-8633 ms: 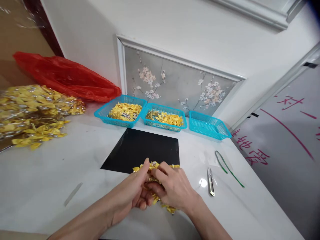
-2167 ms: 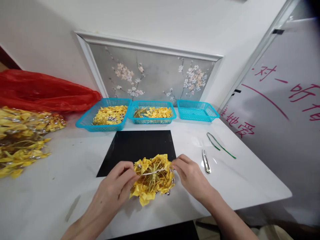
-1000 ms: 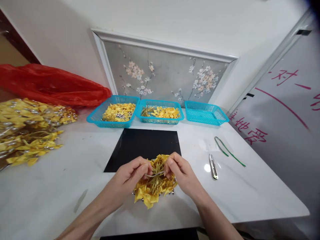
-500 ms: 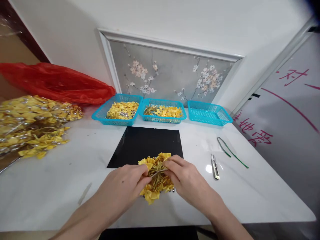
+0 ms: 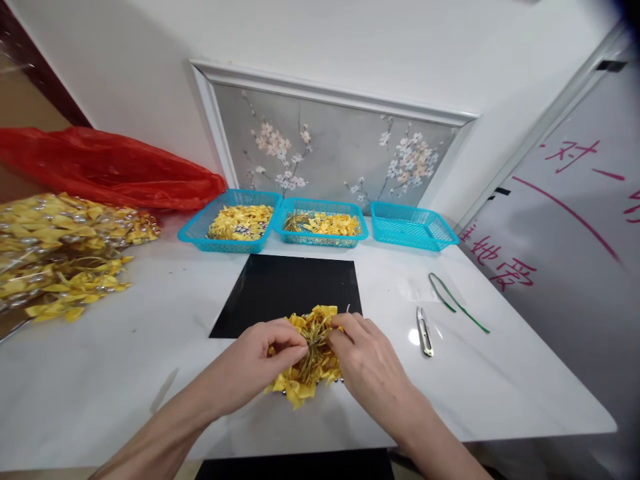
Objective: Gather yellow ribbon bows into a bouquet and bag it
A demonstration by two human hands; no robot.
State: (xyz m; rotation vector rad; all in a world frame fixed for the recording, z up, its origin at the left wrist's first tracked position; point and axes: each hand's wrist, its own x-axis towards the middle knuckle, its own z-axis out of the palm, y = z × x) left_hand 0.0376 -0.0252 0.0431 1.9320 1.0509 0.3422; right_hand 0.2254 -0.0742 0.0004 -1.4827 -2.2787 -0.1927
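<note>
A bundle of yellow ribbon bows (image 5: 296,390) lies at the front of the table, its gold stems gathered in the middle and bows fanned around them. Small silvery beads show along its lower edge. My left hand (image 5: 257,363) reaches in from the left, thumb and forefinger pinched together at the stems' centre; what lies between the tips is too small to make out. On the bundle's right side, my right hand (image 5: 367,350) is closed with bent fingers. A pale end of a thin strand (image 5: 349,308) pokes out above its knuckles, and the fingertips are partly hidden.
Behind the bundle lies a black mat (image 5: 295,287). Three blue baskets stand by the wall: left (image 5: 193,235) and middle (image 5: 320,241) with yellow bows, right (image 5: 440,243). Thread snips (image 5: 425,333) and a green strip (image 5: 457,303) lie right; bagged bows (image 5: 75,227) and red mesh (image 5: 125,167) left.
The strand that was stretched between my hands across the stems no longer shows there. My left hand has shifted to a pinch at the centre. The view has swung slightly right.
</note>
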